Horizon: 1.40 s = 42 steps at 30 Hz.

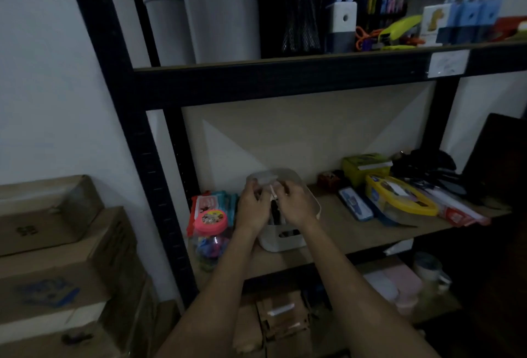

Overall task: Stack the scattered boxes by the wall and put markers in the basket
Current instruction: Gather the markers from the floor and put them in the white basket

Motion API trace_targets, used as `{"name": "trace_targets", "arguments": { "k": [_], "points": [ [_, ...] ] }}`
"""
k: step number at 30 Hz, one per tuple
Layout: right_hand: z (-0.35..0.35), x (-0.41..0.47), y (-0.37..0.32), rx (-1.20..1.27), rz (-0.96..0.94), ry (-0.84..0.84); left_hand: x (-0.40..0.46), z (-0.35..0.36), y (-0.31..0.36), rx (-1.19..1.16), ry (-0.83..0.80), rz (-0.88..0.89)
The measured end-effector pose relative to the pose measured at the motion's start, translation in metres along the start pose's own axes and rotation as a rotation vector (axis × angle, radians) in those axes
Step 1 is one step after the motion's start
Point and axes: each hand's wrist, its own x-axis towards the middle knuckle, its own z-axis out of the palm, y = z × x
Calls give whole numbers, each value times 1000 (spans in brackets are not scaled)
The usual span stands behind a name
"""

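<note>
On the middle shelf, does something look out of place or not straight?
Mostly the right side looks untidy: the yellow-rimmed clear plastic container lies tilted across other items, and the blue flat case sits at an angle. The white plastic basket under both hands stands upright. Nothing looks spilled; the dim light hides finer detail.

Dim, blurry. Both hands [252, 205] [296, 203] hide basket [285, 240] contents; item pinched between them unclear. Boxes [54, 243] at 9 o'clock cut off by frame edge.

No legible text — labels and box prints too blurred.
</note>
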Motion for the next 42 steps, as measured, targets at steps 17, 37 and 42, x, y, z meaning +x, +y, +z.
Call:
{"name": "trace_targets", "arguments": {
  "k": [17,37,42],
  "points": [
    [93,-252,61,-314,-131,206,-250,-124,-122,341,-127,175],
    [316,-486,406,-340,468,-336,-518,-99,-526,488,-319,-452],
    [385,-527,538,-315,585,-381,-571,-43,-657,472,-335,-520]
  ]
}}
